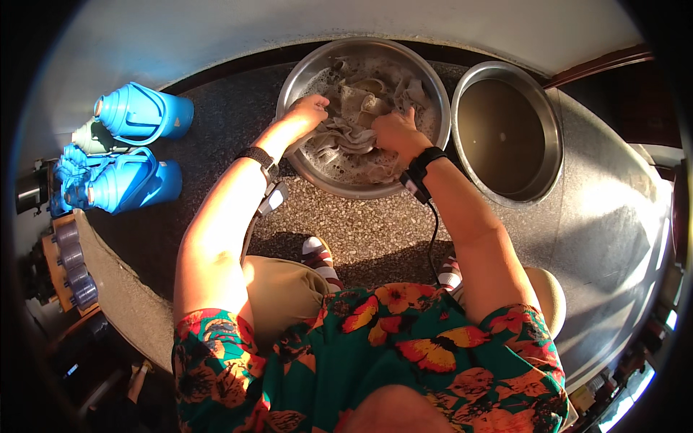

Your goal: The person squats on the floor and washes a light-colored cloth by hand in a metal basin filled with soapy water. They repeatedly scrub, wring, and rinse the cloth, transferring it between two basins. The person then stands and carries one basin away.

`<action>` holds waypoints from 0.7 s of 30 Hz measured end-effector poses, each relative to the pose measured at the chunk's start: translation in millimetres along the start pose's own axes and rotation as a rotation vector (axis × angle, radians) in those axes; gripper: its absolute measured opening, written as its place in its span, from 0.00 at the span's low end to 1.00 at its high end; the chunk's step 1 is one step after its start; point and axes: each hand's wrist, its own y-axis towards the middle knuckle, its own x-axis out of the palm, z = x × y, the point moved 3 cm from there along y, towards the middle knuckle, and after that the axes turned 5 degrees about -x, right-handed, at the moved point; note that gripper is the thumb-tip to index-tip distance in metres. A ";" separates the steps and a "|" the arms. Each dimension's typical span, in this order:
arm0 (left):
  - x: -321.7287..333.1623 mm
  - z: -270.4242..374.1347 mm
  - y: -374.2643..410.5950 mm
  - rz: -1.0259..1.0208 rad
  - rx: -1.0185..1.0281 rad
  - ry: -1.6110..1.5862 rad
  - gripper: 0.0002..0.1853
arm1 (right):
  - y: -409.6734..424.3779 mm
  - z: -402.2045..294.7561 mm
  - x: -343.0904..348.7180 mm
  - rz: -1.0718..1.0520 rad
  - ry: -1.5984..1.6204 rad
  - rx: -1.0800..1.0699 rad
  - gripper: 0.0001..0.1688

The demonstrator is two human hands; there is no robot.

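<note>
A round stainless steel basin (373, 191) on the floor holds foamy, murky water and a wet, crumpled grey-beige cloth (346, 135). At the basin's left side, my left hand (309, 111) is over the water with fingers curled; whether it grips any fabric is unclear. My right hand (394, 129) is closed on the bunched cloth right of the middle. The cloth's folds lie between both hands, and more of it rises from the foam farther back. Parts of the fabric are hidden under water and foam.
A second metal basin (553, 162) with cloudy water stands close on the right. Blue thermos flasks (176, 116) stand at the left, near large water bottles (70, 254) on a rack. A pale wall (379, 19) rises behind the basins. My feet are below the first basin.
</note>
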 end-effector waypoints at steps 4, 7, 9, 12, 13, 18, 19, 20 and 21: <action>12.6 24.5 -25.2 -0.380 -0.351 -0.681 0.32 | -17.5 -10.8 -74.8 0.399 0.522 -0.333 0.21; 15.1 46.5 -31.0 -0.422 -0.244 -0.933 0.31 | -38.2 -25.8 -105.9 0.406 0.782 -0.448 0.21; 20.9 51.9 -30.7 -0.478 -0.318 -1.099 0.30 | -48.9 -35.9 -113.9 0.417 1.164 -0.535 0.19; 27.2 55.1 -26.1 -0.526 -0.292 -1.314 0.30 | -53.5 -40.1 -110.0 0.321 1.568 -0.660 0.16; 28.8 54.5 -24.5 -0.507 -0.302 -1.379 0.29 | -52.8 -39.1 -107.9 0.258 1.704 -0.794 0.16; 21.9 49.2 -16.7 -0.115 -0.278 -1.153 0.19 | -25.7 11.3 -73.5 0.684 1.518 0.004 0.23; 21.7 50.6 -15.7 -0.078 -0.250 -1.124 0.18 | -21.4 17.5 -62.4 0.690 1.384 0.263 0.28; 23.7 50.7 -16.5 -0.074 -0.245 -1.065 0.18 | -19.7 17.6 -50.0 0.665 1.545 0.245 0.30; 25.8 52.3 -16.3 -0.088 -0.214 -1.012 0.18 | -16.9 14.0 -35.3 0.543 1.722 0.296 0.32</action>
